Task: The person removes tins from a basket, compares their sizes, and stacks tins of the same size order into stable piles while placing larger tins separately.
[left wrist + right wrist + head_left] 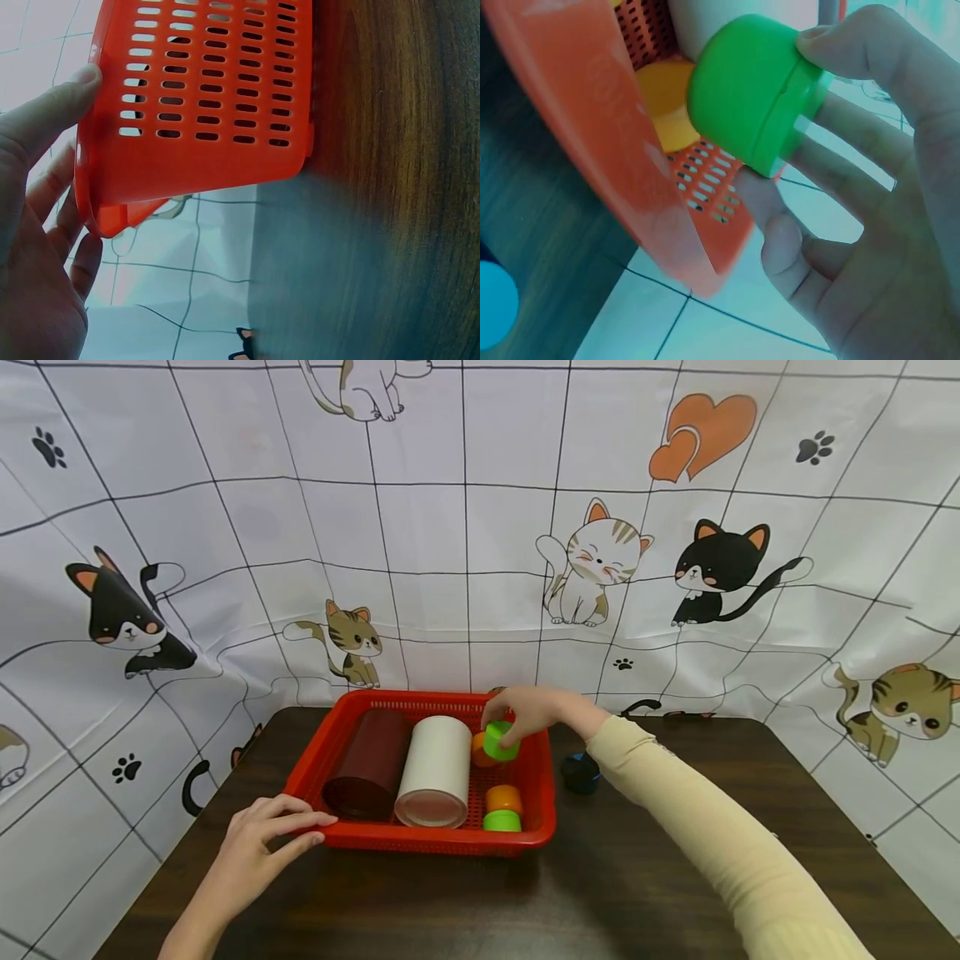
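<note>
for reference, all places are taken from the red basket (427, 841), standing on the dark wooden table (450, 910). my right hand (531, 708) pinches a rounded green piece (501, 741), thumb on one side and fingers on the other, at the far right part of the basket. my left hand (258, 839) is at the basket's near left corner, fingers spaced and fairly straight, thumb tip on the rim; how hard it presses, i cannot tell.

key relation: the green piece sits on the basket's right side, so the right hand is plainly nearer and the left well apart. the piece is squat, with no marked long axis, and appears tilted. an orange piece (481, 750) is just beside it; contact between them cannot be confirmed.

inside the basket, a dark red cylinder (371, 760) lies at the left and a white cylinder (437, 768) in the middle, both long axes running from far side to near. the near right corner holds another orange block (504, 799) and a green block (502, 821). outside, right of the basket, is a black and blue object (581, 774), identity unclear
</note>
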A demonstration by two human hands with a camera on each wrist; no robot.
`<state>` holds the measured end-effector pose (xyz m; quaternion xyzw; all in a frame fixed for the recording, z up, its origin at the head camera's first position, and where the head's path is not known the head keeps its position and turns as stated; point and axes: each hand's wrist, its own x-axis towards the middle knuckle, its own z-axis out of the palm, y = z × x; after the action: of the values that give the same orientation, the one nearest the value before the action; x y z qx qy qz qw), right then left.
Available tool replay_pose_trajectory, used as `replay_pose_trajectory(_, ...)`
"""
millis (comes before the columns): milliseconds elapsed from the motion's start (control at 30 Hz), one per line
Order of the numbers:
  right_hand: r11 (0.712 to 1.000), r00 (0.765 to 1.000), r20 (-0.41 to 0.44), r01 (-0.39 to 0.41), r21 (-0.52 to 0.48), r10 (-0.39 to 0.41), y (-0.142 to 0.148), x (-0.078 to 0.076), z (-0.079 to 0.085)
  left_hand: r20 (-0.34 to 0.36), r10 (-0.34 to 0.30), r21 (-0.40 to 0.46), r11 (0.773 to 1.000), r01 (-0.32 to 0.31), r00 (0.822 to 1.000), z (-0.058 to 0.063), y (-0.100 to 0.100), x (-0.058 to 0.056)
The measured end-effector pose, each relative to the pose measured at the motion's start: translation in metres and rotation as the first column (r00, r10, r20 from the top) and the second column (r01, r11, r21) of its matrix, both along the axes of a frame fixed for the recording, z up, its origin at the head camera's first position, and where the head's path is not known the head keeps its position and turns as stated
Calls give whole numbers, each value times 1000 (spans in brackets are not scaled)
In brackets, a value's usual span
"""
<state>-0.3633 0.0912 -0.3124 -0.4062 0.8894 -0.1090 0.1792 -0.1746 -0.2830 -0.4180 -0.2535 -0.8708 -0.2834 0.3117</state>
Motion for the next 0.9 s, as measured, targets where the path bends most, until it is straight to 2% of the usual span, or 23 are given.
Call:
replay_pose_trajectory(300, 996, 998, -56, 32, -84, -37, 24, 5, 14, 19, 21, -8, 1000, -21, 1000, 0, -1, 1)
replay_pose_trajectory(567, 982, 992, -125, 5, -190, -29, 52, 9, 14, 30, 40, -18, 999, -39, 999, 1, 0, 2)
replay_pose_trajectory(767, 974, 975, -218, -9, -227, -42, 69, 15, 11, -1, 12, -15, 1000, -12, 1000, 1, -1, 1)
replay_pose_trajectory(900, 971, 966, -248, 6, -240, -67, 80, 19, 7, 50, 32, -10, 999, -32, 998, 1, -1, 2)
